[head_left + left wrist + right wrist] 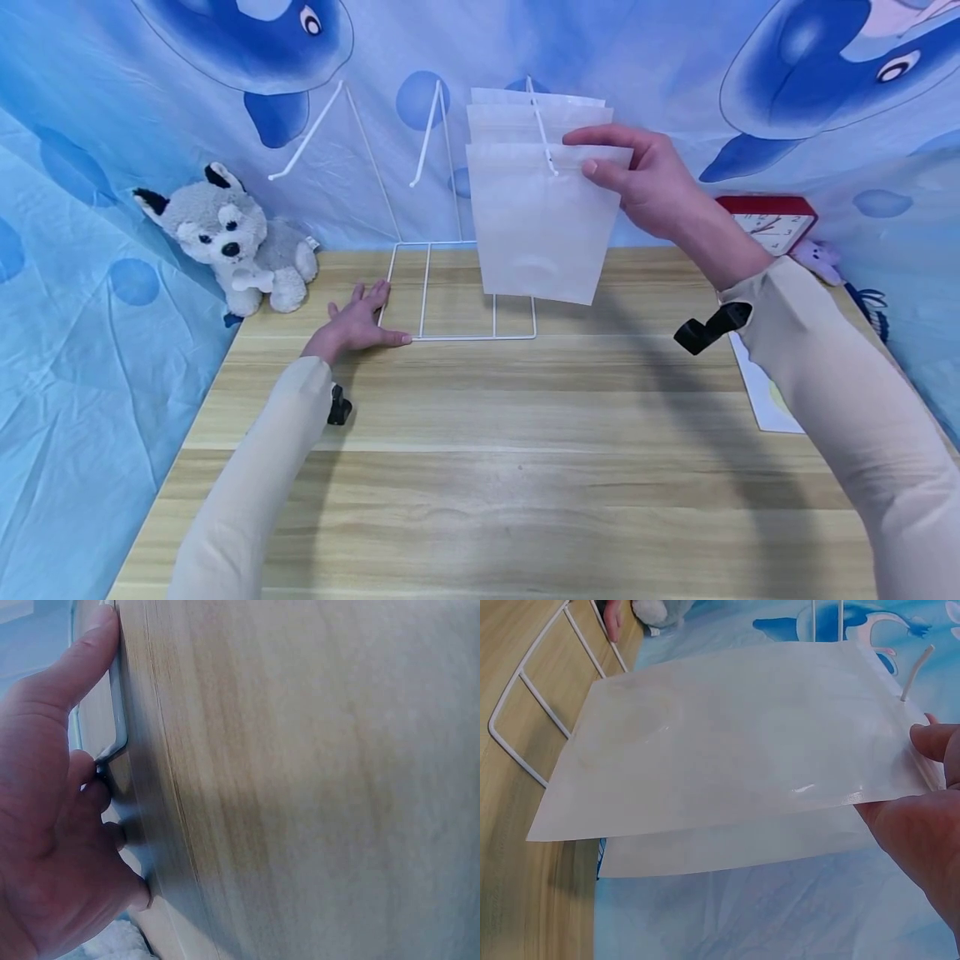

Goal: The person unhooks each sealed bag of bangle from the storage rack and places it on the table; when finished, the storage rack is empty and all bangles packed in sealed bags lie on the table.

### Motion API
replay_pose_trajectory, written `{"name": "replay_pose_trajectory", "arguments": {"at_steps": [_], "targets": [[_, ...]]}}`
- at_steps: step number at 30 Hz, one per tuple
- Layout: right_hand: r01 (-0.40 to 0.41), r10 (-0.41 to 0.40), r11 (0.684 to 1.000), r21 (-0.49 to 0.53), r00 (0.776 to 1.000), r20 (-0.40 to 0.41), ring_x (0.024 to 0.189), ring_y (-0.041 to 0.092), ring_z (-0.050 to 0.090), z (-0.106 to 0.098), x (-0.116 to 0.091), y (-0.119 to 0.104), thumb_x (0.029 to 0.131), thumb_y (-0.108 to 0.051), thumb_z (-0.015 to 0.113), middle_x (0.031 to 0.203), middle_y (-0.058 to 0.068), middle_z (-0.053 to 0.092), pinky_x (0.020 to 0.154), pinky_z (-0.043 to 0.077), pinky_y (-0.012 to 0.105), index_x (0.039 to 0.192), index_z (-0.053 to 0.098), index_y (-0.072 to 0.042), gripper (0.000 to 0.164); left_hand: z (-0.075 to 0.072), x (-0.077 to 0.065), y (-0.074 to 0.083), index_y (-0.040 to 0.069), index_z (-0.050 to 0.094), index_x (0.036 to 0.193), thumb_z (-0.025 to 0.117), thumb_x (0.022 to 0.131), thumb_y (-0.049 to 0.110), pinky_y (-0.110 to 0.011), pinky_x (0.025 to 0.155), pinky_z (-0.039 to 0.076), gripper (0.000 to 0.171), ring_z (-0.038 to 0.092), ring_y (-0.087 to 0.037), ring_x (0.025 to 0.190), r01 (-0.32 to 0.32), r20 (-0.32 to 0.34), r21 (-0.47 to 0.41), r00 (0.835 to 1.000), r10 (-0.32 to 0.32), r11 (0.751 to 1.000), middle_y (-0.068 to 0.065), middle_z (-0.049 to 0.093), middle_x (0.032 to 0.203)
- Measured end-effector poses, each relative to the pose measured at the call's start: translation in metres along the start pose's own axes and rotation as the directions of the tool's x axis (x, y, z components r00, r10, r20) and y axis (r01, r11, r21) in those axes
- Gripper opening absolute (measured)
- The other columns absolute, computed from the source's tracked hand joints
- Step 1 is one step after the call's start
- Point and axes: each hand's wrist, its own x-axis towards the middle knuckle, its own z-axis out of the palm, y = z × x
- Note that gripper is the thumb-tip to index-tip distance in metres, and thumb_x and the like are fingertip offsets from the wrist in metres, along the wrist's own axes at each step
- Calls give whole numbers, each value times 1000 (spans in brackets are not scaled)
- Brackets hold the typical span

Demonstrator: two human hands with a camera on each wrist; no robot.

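A white wire display rack (pixel 476 337) with three long hooks stands against the backdrop. Several flat white plastic bags hang on its right hook (pixel 542 125). The front white bag (pixel 540 225) is nearest the hook's tip, which pokes through near its top edge in the right wrist view. My right hand (pixel 648 179) pinches that bag's upper right edge between thumb and fingers. Behind it, another bag (pixel 735 851) shows below in the right wrist view. My left hand (pixel 358 321) rests, fingers spread, at the rack base's left front corner, its thumb touching the front wire (pixel 118 712).
A grey plush husky (pixel 232 237) sits at the back left of the wooden table (pixel 480 500). On the right are a red clock (pixel 772 223), a small purple plush (pixel 817 258) and a white sheet (pixel 761 392) partly under my sleeve. A blue whale-print cloth hangs behind.
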Motion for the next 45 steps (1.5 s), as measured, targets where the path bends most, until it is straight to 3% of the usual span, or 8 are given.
{"name": "replay_pose_trajectory", "arguments": {"at_steps": [5,13,25,32,39,41,43,45], "targets": [[14,-14,1000,-15,1000,6,115,31,58,0,-5,-1,99,-8,63,141,9,46,83,57,29,127,71,-16,30,-1,0,0,6,3,161,74,81,61,-77,104,-10,120,-12,-40,149,-1,-4,2,1000,1,1000,-12,0,167],[36,-39,997,70,998,41,112,31,60,1,-11,-1,98,-5,62,138,14,49,84,57,30,123,72,-12,28,0,1,0,6,3,161,74,82,61,-77,104,-11,120,-12,-40,149,1,0,-1,1000,-1,1000,-12,0,167],[57,-60,996,62,997,51,107,29,63,1,-26,-6,96,-7,66,133,17,54,83,57,29,122,72,-10,27,-1,2,2,7,3,161,75,81,60,-76,104,-11,120,-12,-40,149,-1,3,-4,1000,1,1000,-12,0,167],[122,-122,993,3,992,44,102,27,65,0,-39,-14,96,-8,68,126,16,60,81,57,27,122,73,-9,26,-1,1,2,7,2,161,74,82,60,-76,104,-11,120,-12,-40,149,2,9,-1,1000,-2,1000,-12,-1,167],[198,-199,980,39,979,48,98,26,67,-14,-50,-13,95,-2,66,120,16,64,79,57,27,120,72,-4,26,-1,-1,3,6,3,161,74,82,61,-76,104,-11,119,-12,-41,149,1,5,-5,1000,-1,1000,-14,0,167],[193,-193,981,-5,981,33,94,24,68,-21,-54,-11,95,-3,67,118,14,65,74,58,25,121,72,-5,26,-1,-2,3,6,3,161,74,82,61,-76,104,-11,120,-11,-42,149,-1,3,-4,1000,1,1000,-14,0,167],[168,-167,984,-67,986,13,83,21,68,-29,-59,-10,96,-6,67,116,12,66,61,55,20,122,72,-7,27,-1,-2,3,5,3,160,73,82,62,-76,104,-11,120,-12,-42,148,-3,4,-5,1000,3,1000,-14,0,167],[141,-142,987,-80,990,1,81,20,68,-38,-65,-8,96,-6,67,117,12,66,59,54,19,124,71,-6,28,-1,-3,3,6,2,161,73,82,62,-76,104,-11,119,-12,-41,149,-4,4,-5,1000,4,1000,-13,0,167]]}}
